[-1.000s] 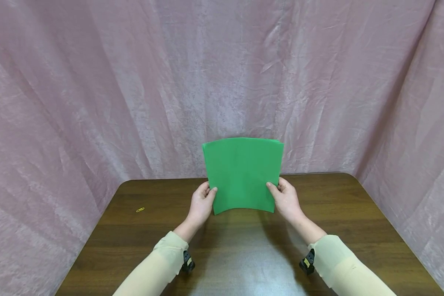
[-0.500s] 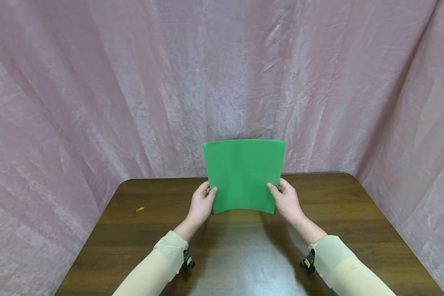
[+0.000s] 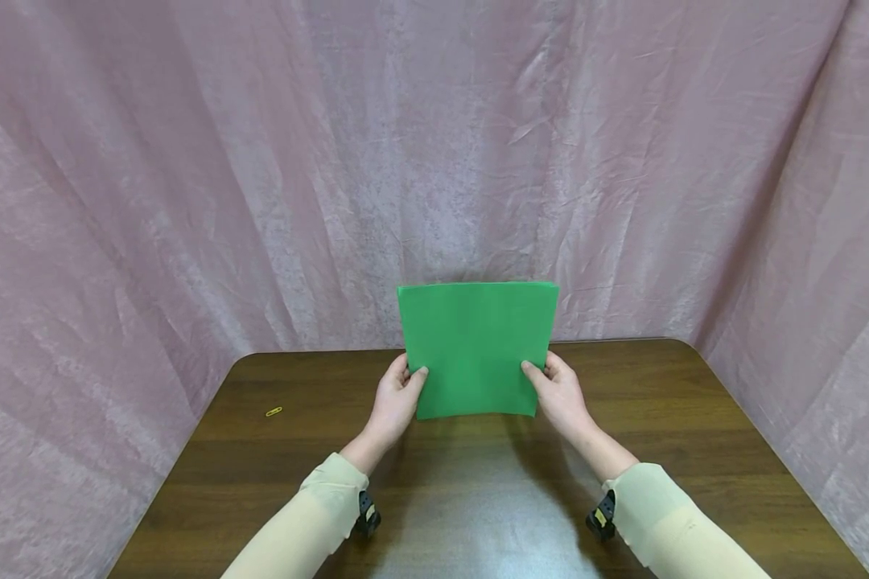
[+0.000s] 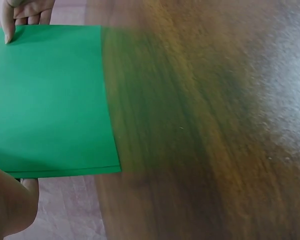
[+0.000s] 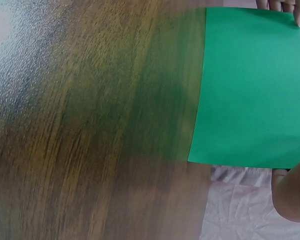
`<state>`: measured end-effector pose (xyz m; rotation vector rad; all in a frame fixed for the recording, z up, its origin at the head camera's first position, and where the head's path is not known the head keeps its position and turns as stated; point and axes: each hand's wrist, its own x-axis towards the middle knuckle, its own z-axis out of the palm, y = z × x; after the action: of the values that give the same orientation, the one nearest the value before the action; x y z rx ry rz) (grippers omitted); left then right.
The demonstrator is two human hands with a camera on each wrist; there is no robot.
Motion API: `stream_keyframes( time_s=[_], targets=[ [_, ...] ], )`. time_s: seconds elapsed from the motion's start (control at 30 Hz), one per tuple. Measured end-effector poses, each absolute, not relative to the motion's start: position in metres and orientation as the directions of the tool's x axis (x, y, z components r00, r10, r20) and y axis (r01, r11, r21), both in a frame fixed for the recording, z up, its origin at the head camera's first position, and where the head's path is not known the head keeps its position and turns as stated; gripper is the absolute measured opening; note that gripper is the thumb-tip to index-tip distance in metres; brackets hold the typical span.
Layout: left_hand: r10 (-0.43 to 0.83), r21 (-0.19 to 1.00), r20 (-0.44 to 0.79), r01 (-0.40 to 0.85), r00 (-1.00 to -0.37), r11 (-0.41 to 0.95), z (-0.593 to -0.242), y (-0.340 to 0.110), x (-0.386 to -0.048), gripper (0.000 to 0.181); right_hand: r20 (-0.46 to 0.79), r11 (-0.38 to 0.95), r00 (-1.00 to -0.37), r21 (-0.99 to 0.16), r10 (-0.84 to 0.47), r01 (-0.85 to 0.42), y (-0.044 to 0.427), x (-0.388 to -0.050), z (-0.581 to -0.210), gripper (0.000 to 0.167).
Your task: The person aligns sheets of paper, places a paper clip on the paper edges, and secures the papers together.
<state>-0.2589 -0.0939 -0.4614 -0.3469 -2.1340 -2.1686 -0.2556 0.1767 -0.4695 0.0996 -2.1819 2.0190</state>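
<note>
Left hand (image 3: 393, 400) and right hand (image 3: 561, 394) pinch green paper (image 3: 478, 346) at opposite side edges, above the tabletop (image 3: 471, 490). Even, light pressure on both sides should prevent bowing.

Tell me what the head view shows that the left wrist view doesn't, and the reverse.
Only the head view: the yellow paper clip, both sleeves and the black wrist devices.
Only the left wrist view, plainly: a broad green reflection on the table.
Both: the green paper, left hand, right hand, table and pink curtain.
</note>
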Motion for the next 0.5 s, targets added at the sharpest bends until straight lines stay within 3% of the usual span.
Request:
stream_keyframes(
  time_s=[0.5],
  targets=[
    [0.064, 0.975, 0.218, 0.215, -0.974, -0.060, -0.4524, -0.0837, -0.2514, 0.025, 0.127, 0.011, -0.987, -0.992, 0.099, -0.126, 0.1677, -0.2561, -0.4701, 0.033]
  ],
)
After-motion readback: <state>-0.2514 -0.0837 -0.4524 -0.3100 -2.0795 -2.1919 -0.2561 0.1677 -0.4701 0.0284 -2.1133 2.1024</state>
